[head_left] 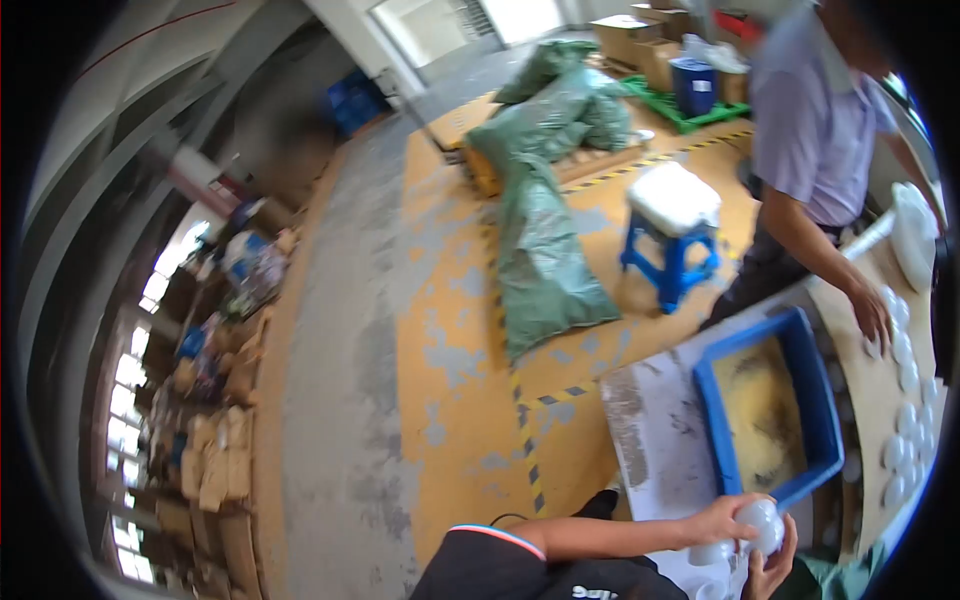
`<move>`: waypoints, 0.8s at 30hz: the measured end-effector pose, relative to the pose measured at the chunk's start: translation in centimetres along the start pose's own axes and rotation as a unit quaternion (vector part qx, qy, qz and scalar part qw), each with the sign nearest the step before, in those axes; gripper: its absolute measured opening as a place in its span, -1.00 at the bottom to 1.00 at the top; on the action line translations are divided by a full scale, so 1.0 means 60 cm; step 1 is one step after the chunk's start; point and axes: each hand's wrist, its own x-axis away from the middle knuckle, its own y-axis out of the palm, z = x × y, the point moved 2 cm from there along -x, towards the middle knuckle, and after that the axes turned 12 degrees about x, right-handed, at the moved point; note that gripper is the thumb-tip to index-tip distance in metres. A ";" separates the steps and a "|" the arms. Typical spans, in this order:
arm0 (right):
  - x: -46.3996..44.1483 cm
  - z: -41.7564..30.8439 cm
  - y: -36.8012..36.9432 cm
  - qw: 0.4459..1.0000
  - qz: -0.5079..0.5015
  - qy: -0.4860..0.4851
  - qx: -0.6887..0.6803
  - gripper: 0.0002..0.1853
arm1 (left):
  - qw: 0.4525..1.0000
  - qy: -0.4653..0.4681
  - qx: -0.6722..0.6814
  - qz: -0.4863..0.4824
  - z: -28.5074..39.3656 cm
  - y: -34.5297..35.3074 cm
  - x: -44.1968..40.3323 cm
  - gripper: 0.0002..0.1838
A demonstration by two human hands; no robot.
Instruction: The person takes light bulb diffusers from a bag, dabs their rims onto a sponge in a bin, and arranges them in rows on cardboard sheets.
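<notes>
My left hand [728, 521] reaches in from the left, its fingers closed on a round, white, translucent bulb cover [761, 526]. From below, my right hand [775, 568] curls its fingers against the right and lower side of the same cover. Just under my left hand lies another white bulb cover [708, 553], and one more sits near the bottom edge of the view. A blue plastic tub [709, 400] with a yellowish, dark-stained bottom stands right above my hands on the white work surface [655, 420].
A person [815, 140] at the far side reaches a hand to a board [850, 300] bearing several white bulb covers [905, 430]. Behind are a blue stool [672, 255] with a white top, green sacks [550, 250] and cardboard boxes [630, 42]. Piled goods [215, 460] line the left.
</notes>
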 end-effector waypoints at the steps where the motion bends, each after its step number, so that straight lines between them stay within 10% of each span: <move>1: -0.011 0.041 0.002 0.986 0.032 -0.094 -0.132 -0.26 | 1.000 0.009 0.004 0.010 -0.004 -0.011 0.001 -0.34; 5: -0.090 -0.070 -0.073 0.988 0.150 -0.008 0.038 -0.33 | 0.988 -0.119 0.077 0.065 -0.009 -0.044 0.038 -0.50; 14: -0.255 0.078 0.072 0.886 -0.104 -0.230 0.388 -0.53 | 0.974 -0.193 0.089 0.084 -0.043 -0.037 0.045 -0.63; 16: -0.235 0.118 0.137 0.867 -0.065 -0.279 0.409 -0.75 | 0.975 -0.192 0.082 0.071 -0.059 -0.049 0.041 -0.64; 22: -0.212 0.051 0.000 0.918 -0.077 -0.198 0.335 -0.39 | 0.978 -0.153 0.052 0.130 -0.124 -0.031 0.028 -0.47; 24: -0.170 0.050 -0.108 0.948 0.106 -0.202 0.223 -0.37 | 0.975 -0.168 0.047 0.135 -0.159 -0.039 0.034 -0.46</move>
